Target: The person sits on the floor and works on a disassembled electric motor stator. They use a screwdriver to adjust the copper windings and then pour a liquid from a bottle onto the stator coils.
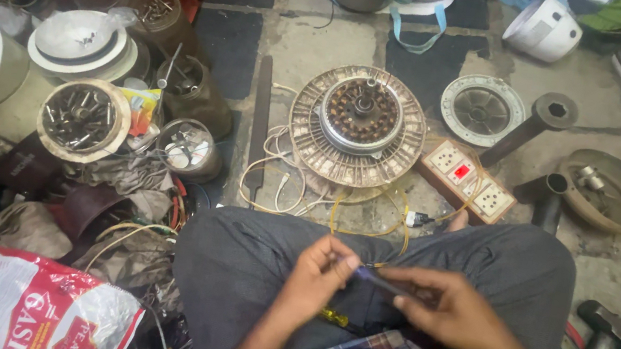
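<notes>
1. Left hand (315, 278): fingers pinched shut on a thin yellowish wire (334, 221), held just above the lap. The pinch seems to steady the wire end so the tool tip can meet it.
2. Right hand (448, 308): fingers closed round a slim dark tool (385, 282) with a bluish tip, held pen-fashion, tip pointing at the left fingertips and touching or just short of them; cannot tell which.
3. The wire runs up and away from the left fingers in loose loops to a round motor winding (357, 126) on the floor beyond both hands. It looks slack, which lets the end be worked on in the lap.
4. Winding: circular, ribbed pale outer ring, dark coppery coils around a metal hub.
5. Beyond the right fingers: a flat rectangular socket board (467, 181), reddish frame, white sockets.
6. Below the left fingers, on grey trouser cloth: a small yellow translucent handle (334, 316).
7. Far left of the left hand: open tins of metal screws (83, 118), dull and oily.
</notes>
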